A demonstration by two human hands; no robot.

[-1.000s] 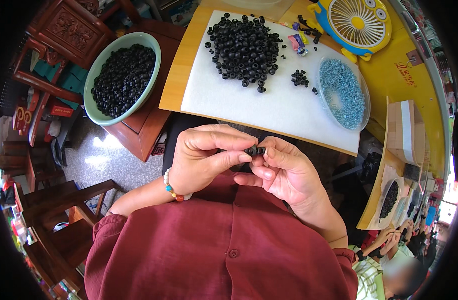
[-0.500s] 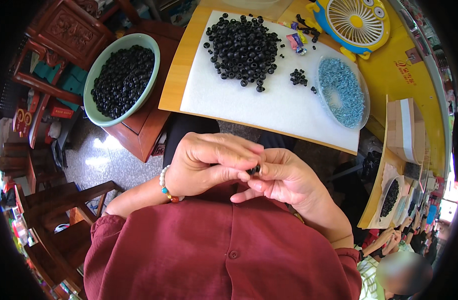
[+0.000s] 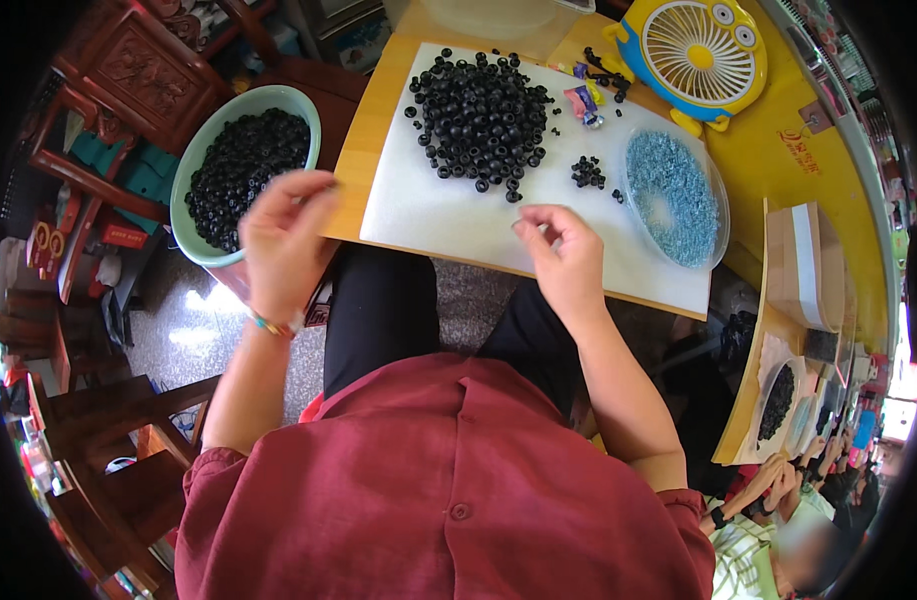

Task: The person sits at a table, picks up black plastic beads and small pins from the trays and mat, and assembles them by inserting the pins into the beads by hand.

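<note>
My left hand (image 3: 281, 240), blurred by motion, is raised at the near right rim of a pale green bowl (image 3: 182, 222) full of black beads (image 3: 248, 165). Its thumb and fingers look apart, and I see nothing held. A beaded bracelet (image 3: 270, 324) circles that wrist. My right hand (image 3: 566, 250) hovers over the near edge of a white mat (image 3: 418, 215), fingers curled, with a small gap between thumb and forefinger. No object shows there. Beyond its fingertips lies a heap of round black beads (image 3: 483, 120). A cluster of smaller black beads (image 3: 587, 172) lies just beyond it.
An oval clear tray (image 3: 719, 240) of tiny blue beads stands at the mat's right. Behind it are a yellow-and-blue fan (image 3: 696, 60) and small wrapped sweets (image 3: 583, 103). A cardboard box (image 3: 804, 265) stands farther right. Carved wooden chairs (image 3: 143, 65) are on the left.
My hands were together before my chest around a small black object. They have parted: the left went toward the bowl, the right toward the mat. The object no longer shows.
</note>
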